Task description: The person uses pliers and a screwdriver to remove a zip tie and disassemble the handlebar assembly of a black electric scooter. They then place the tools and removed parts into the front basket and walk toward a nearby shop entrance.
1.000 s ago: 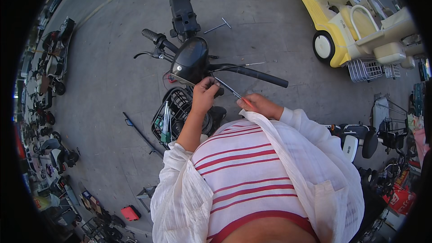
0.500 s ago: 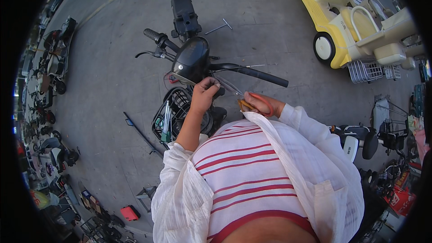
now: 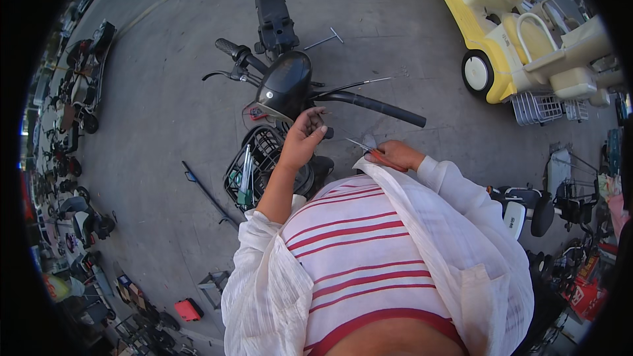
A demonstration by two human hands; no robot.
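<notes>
My left hand is beside the black front cover of an electric bike, its fingers curled. A thin bit shows past its fingertips, too small to name. My right hand grips a pair of scissors with orange handles, held low in front of my shirt. Their metal blades point toward my left hand, a short gap away. Above my hands, the bare right handlebar stretches out to the right, with a thin cable sticking out above it. The left handlebar carries a grip and a brake lever.
A wire basket holding long thin tools is below the front cover. A T-shaped wrench lies on the ground beyond the bike. At right stands a yellow vehicle; parked scooters line the left. A red case lies lower left.
The scissors have drawn back from my left hand toward my body, and their blades have swung apart from it. My left hand's thumb and fingers have loosened from a tighter pinch.
</notes>
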